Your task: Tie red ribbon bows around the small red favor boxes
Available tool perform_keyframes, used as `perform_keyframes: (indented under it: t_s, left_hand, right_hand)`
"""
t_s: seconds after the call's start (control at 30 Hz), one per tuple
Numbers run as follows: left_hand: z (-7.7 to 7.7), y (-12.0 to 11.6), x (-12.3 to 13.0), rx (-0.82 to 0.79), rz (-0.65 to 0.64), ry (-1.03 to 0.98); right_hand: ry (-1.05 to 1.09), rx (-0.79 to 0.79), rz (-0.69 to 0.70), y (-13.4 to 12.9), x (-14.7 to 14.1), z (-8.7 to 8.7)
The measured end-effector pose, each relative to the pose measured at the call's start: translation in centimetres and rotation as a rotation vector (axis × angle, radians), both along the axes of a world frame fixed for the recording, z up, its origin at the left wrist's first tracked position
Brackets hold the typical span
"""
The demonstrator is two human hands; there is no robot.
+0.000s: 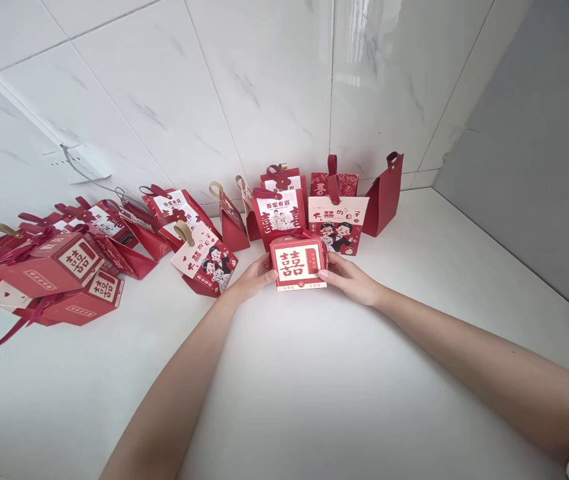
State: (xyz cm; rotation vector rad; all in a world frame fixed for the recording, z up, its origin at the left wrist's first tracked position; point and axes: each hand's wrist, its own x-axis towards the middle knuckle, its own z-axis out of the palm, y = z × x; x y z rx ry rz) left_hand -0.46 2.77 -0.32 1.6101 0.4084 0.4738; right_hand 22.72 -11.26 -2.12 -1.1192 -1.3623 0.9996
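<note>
Far wall: glossy white tiles (pixel 284 80), grey marble-like veining, thin dark joints. Pale, window-like reflection (pixel 371 20) high, right of centre. Far left: white socket panel (pixel 95 170) on wall, thin grey cable (pixel 65 153) trailing from it. Right: plain grey panel (pixel 529 153) bordering bench. Bench (pixel 304 387): white, smooth. Light soft, diffuse; near area greyer.

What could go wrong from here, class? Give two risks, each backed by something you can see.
The held box is right in front of a wedding-photo bag; pushed back, it could topple that bag. The left grip is close to a cartoon-couple bag, so a sideways swing might knock it.
</note>
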Motion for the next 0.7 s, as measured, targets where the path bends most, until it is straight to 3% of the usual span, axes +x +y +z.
perform_keyframes:
  t_s: [0.2,0.7]
  left_hand:
    - [-0.4,0.3,-0.1,0.040,-0.025,0.027]
    - [1.0,-0.4,0.2,0.026,-0.011,0.017]
  right_hand:
    - [0.018,-0.017,0.055,0.2,0.4,0.0]
    - [0.012,0.068,0.112,1.2,0.7,-0.2]
